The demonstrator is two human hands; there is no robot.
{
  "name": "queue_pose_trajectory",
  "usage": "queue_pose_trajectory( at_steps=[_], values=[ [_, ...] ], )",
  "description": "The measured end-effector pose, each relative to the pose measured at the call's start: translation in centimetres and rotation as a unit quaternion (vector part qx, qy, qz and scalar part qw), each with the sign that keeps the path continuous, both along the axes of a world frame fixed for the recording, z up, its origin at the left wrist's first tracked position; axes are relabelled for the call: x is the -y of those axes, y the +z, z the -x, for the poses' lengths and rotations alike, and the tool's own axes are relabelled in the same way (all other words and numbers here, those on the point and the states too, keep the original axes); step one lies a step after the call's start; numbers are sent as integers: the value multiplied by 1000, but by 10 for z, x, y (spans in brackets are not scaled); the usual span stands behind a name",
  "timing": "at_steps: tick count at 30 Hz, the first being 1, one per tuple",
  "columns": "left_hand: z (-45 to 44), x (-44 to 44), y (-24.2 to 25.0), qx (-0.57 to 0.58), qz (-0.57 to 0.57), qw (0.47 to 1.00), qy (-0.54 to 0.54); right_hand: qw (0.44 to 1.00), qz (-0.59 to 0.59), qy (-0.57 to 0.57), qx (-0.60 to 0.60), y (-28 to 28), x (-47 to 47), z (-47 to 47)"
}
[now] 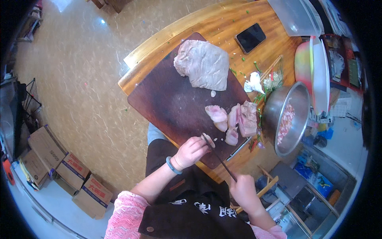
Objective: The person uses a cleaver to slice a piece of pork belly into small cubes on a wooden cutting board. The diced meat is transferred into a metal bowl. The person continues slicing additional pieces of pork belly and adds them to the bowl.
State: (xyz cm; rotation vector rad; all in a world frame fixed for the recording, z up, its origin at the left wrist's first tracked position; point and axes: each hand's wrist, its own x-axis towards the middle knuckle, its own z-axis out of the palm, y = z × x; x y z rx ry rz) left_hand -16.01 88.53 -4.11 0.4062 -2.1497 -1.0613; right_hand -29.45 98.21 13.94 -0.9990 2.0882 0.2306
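My right hand [243, 189] grips the handle of a kitchen knife [222, 161], its thin dark edge-on blade reaching up to the meat. With bent fingers, my left hand [192, 150] presses a small piece of pale meat [211, 141] on the dark wooden cutting board [167, 101], right beside the blade. Slices of pinkish meat [217, 116] and a thicker chunk of meat [248, 119] lie just beyond, near the board's right edge. At the far end of the board rests a large block of cooked-looking meat [206, 64].
A steel bowl [270, 119] holding diced meat [286, 122] stands tilted at the right. Around it are crumpled white tissue [254, 83], chopsticks [273, 67] and green scraps. A smartphone [250, 37] and a plastic bin [294, 18] sit farther back on the wooden table [161, 38].
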Motion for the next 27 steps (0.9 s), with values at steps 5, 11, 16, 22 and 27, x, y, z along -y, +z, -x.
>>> queue_pose_trajectory(
  at_steps=[5, 11, 16, 22, 27],
  values=[
    [0, 0, 0, -11, 4, 1000, 11, 993, 110, 31, 21, -12, 17, 0],
    [1, -5, -2, -18, -15, 1000, 11, 999, -30, 12, 9, 0, 28, 1],
    [-5, -7, -6, 0, -11, 1000, -19, 997, 73, 33, 17, -32, 40, -3],
    [-9, -11, -11, 38, -16, 999, -35, 998, -7, 54, 6, -27, 12, 7],
    [-5, -7, -1, 45, -66, 997, -12, 997, 64, 34, 37, -34, 8, 11]
  ],
)
